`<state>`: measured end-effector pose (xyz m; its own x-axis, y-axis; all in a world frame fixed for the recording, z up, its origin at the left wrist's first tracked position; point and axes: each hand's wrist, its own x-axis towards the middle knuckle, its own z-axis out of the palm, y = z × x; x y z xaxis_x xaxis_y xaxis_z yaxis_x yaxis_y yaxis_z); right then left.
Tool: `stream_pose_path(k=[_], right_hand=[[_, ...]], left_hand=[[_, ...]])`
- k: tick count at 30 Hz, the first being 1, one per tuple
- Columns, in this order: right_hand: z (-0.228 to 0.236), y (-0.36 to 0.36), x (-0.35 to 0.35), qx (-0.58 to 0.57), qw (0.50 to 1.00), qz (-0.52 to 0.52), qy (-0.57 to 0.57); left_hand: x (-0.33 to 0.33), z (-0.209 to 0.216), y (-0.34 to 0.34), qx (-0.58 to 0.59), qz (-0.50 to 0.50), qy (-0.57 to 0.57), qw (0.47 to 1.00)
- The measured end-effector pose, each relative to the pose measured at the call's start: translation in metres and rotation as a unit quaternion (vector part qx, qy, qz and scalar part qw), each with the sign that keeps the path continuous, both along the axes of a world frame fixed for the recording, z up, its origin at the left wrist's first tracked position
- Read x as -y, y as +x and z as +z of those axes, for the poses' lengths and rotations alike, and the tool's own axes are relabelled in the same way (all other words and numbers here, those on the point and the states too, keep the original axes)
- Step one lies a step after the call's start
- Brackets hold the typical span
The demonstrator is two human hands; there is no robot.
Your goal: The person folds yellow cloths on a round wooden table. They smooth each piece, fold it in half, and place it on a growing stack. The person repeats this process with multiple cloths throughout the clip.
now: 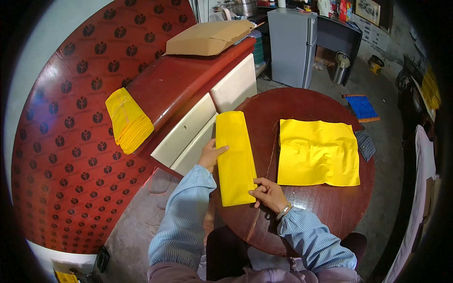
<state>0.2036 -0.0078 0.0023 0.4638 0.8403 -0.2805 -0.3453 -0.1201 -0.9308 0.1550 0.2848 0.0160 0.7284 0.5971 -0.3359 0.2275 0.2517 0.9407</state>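
As hands hold yellow strip | sheet beside | carton on cabinet

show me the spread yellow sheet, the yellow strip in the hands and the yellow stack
Yellow sheet [319, 153]: head view, its wrinkled middle.
Yellow strip [235, 159]: head view, middle of its upper face.
Yellow stack [128, 118]: head view, middle of its visible surface.

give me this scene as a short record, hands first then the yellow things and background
left hand: thumb over left edge of narrow yellow sheet
right hand: grips its right edge, near lower corner
wide yellow sheet: creased, flat on round table
folded yellow stack: left, on red patterned cover
background: grey refrigerator
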Motion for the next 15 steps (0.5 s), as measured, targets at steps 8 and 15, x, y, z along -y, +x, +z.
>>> stream_pose_path(k=[8, 15], right_hand=[[-0.004, -0.003, 0.002, -0.035, 0.999, -0.039, -0.005], [-0.007, -0.008, 0.007, -0.037, 0.997, -0.065, 0.001]], left_hand=[[0.002, 0.001, 0.004, 0.025, -0.01, 0.024, 0.999], [0.017, 0.017, 0.005, -0.076, -0.024, 0.339, 0.937]])
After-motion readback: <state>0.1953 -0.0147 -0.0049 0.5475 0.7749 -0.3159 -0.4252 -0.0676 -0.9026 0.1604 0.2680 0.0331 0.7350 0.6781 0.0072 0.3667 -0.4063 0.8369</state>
